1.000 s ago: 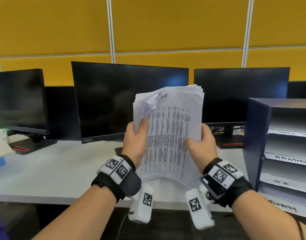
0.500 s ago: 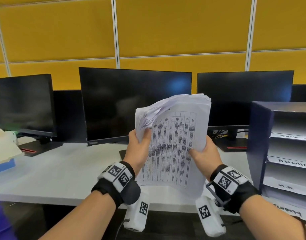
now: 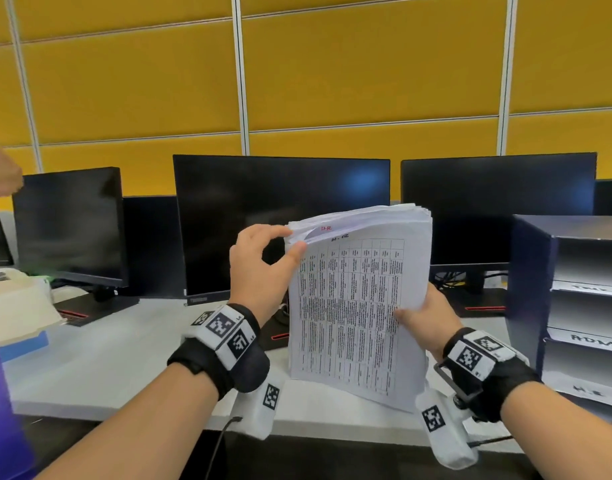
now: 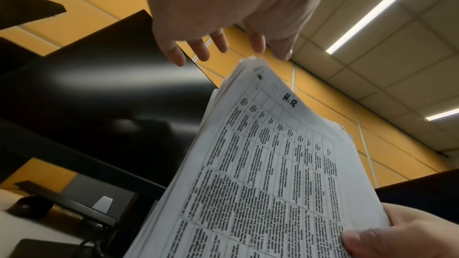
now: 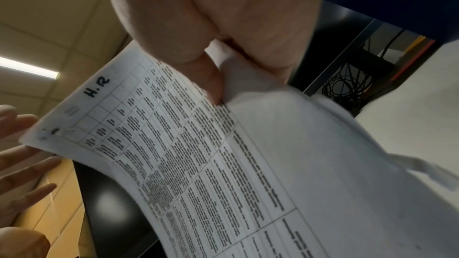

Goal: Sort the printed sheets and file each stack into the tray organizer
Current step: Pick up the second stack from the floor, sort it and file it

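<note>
A thick stack of printed sheets [image 3: 360,306] stands upright above the desk, its front sheet a table marked "H.R" [image 4: 289,101]. My right hand [image 3: 427,318] grips the stack's right edge, thumb on the front [image 5: 211,83]. At the stack's top left corner, my left hand [image 3: 263,268] touches the paper with thumb and forefinger tips while the other fingers [image 4: 201,52] are spread straight. That corner fans open a little, and a sheet behind shows red "H.R" lettering. The dark blue tray organizer [image 3: 529,289] stands at the right, with shelves labelled ADMIN and H.R.
Three dark monitors [image 3: 280,223] line the back of the white desk [image 3: 107,368] under a yellow partition. A cream and blue box [image 3: 17,317] sits at the left. Another person's hand [image 3: 1,174] shows at the far left edge. Cables [image 5: 347,87] lie behind the organizer.
My left hand has let go of the stack's left edge and risen to its top left corner. The stack has straightened in my right hand.
</note>
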`<control>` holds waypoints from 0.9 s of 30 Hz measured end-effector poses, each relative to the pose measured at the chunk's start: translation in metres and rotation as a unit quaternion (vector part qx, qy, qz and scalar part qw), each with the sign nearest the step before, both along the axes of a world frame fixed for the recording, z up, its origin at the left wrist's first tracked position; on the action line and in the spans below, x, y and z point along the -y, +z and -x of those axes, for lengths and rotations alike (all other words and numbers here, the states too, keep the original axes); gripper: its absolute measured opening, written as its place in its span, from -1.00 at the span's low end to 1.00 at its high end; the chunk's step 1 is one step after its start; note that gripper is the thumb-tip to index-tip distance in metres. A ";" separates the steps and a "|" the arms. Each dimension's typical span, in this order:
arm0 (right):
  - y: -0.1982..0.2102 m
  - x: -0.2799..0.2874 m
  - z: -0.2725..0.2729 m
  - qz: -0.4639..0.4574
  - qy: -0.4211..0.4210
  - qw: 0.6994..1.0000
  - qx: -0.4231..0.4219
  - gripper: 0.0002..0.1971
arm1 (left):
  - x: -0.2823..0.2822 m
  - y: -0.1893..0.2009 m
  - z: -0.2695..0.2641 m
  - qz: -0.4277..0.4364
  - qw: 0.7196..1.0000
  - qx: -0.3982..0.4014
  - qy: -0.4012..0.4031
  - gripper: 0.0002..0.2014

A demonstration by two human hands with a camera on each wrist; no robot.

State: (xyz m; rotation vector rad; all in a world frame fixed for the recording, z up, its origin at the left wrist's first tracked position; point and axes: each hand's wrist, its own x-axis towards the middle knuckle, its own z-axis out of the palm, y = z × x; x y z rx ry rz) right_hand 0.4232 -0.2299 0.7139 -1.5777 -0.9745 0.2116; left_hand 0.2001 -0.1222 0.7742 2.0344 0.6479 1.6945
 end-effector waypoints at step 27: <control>0.001 0.007 0.005 0.003 0.014 1.000 -0.014 -0.53 | 0.003 0.023 -0.013 -0.083 0.980 -0.109 0.143 -0.90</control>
